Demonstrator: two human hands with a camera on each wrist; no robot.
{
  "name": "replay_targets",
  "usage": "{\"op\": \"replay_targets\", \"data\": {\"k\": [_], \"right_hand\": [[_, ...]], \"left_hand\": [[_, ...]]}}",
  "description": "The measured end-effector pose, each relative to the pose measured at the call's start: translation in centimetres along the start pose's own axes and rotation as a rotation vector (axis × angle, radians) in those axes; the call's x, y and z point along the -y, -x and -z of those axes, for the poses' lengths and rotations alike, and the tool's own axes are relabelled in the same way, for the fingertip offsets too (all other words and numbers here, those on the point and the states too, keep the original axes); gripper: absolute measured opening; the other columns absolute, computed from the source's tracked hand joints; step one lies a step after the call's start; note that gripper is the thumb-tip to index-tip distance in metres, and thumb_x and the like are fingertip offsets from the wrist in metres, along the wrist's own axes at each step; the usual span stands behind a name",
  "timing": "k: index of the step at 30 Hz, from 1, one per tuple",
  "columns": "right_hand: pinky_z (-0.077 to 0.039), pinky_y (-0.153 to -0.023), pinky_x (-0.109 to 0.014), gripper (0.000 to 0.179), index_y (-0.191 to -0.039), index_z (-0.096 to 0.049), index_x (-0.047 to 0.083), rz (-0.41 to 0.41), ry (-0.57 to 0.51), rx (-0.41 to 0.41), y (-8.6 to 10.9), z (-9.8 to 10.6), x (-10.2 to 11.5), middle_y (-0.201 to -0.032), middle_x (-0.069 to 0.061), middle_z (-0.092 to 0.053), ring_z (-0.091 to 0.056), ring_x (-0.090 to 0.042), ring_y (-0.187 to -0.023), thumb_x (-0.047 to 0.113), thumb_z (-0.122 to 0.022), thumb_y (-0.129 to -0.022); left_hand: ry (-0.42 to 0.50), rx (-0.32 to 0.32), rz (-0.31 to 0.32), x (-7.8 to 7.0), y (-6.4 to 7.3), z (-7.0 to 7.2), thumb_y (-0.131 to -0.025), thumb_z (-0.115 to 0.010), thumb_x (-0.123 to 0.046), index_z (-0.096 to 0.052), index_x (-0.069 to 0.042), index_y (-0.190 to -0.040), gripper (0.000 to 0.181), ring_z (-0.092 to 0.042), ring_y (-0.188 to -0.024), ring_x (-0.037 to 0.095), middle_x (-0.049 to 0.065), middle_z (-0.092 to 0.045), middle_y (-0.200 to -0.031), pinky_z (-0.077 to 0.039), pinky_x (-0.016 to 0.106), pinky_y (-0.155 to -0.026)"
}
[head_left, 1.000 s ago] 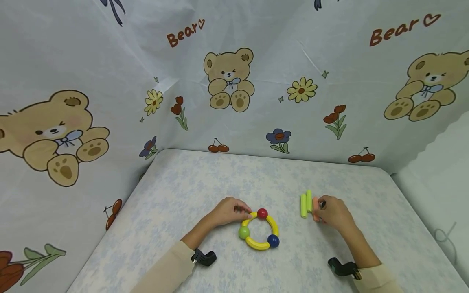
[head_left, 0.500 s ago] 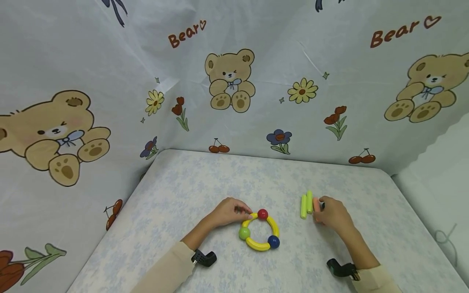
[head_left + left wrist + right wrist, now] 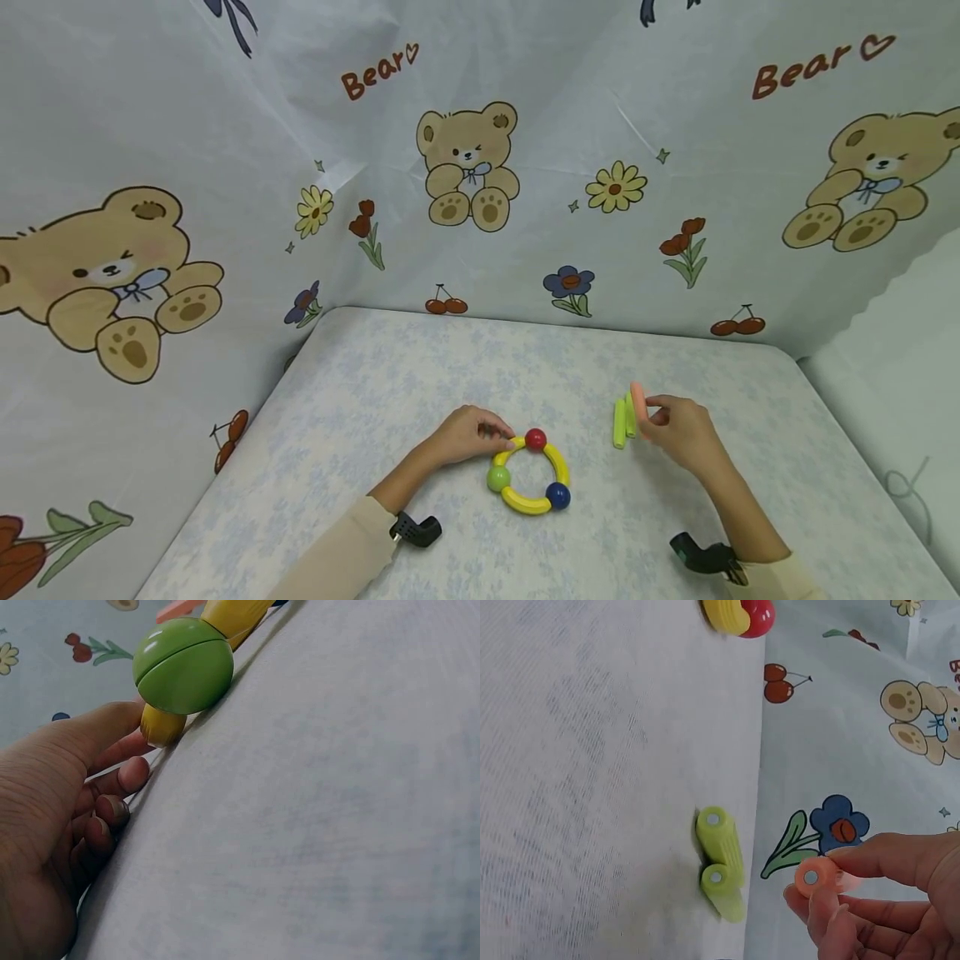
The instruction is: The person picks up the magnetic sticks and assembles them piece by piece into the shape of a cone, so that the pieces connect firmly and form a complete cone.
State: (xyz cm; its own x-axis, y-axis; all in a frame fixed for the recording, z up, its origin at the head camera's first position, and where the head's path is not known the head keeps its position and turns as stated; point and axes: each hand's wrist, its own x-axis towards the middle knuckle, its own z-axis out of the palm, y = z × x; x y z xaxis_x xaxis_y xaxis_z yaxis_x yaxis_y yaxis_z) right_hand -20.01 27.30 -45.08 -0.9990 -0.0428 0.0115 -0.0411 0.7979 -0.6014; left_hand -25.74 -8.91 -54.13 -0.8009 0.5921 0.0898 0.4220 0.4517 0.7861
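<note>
Right fingers [image 3: 885, 853] are pinching the orange rod [image 3: 638, 400], ideally clearing the green rods [image 3: 618, 425] beside them; left fingers [image 3: 112, 724] are holding the ring [image 3: 525, 502].

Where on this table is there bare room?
Bare: the table behind the ring, up to the cloth, and the gap between ring and green sticks. Crowded: the left grip at the ring; beside the sticks, the right grip holding an orange stick.

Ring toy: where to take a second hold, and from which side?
Probably pinch the yellow arc between red ball and blue ball, from the right: it's slimmer than both balls, the ring toy's open centre leaves room, and the left grip holds the far-left arc.
</note>
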Motion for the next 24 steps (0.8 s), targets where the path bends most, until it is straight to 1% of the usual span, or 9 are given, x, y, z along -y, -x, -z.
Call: {"op": "replay_targets", "data": {"k": [4,11,18,24], "right_hand": [[-0.052,-0.052,-0.031,0.045,-0.130,-0.060,-0.013,0.017,-0.075,-0.003,0.1,-0.6,1.0,-0.091,-0.012,-0.071,-0.066,-0.022,-0.066,0.010,-0.070,-0.092],[-0.055,-0.057,-0.029,0.034,-0.121,-0.065,-0.007,0.058,-0.156,-0.029,-0.1,-1.6,2.2,-0.092,-0.011,-0.072,-0.067,-0.017,-0.073,0.007,-0.072,-0.091],[-0.055,-0.059,-0.028,0.033,-0.117,-0.066,-0.005,0.099,-0.194,-0.025,-0.2,-2.7,3.3,-0.094,-0.009,-0.074,-0.070,-0.020,-0.080,0.007,-0.076,-0.089],[-0.055,-0.062,-0.027,0.033,-0.117,-0.066,-0.004,0.138,-0.186,-0.024,-0.5,-3.7,4.5,-0.097,-0.009,-0.074,-0.069,-0.021,-0.083,0.007,-0.079,-0.088]], "left_hand": [[0.000,0.002,0.005,0.0,0.1,0.0,-0.089,-0.080,-0.040,-0.081,-0.027,-0.099,0.017,-0.052,-0.063,0.006,-0.014,-0.066,-0.075,-0.043,0.021,-0.058],[0.007,0.003,0.010,-0.1,0.1,0.1,-0.089,-0.080,-0.040,-0.081,-0.028,-0.098,0.016,-0.052,-0.062,0.006,-0.013,-0.066,-0.075,-0.043,0.021,-0.058],[0.008,0.004,0.008,0.1,0.0,0.0,-0.088,-0.079,-0.042,-0.081,-0.029,-0.098,0.017,-0.052,-0.062,0.006,-0.013,-0.066,-0.075,-0.042,0.021,-0.057],[0.012,-0.001,0.004,0.0,0.1,0.0,-0.089,-0.080,-0.041,-0.081,-0.028,-0.098,0.017,-0.051,-0.062,0.005,-0.014,-0.066,-0.074,-0.042,0.021,-0.057]]}}
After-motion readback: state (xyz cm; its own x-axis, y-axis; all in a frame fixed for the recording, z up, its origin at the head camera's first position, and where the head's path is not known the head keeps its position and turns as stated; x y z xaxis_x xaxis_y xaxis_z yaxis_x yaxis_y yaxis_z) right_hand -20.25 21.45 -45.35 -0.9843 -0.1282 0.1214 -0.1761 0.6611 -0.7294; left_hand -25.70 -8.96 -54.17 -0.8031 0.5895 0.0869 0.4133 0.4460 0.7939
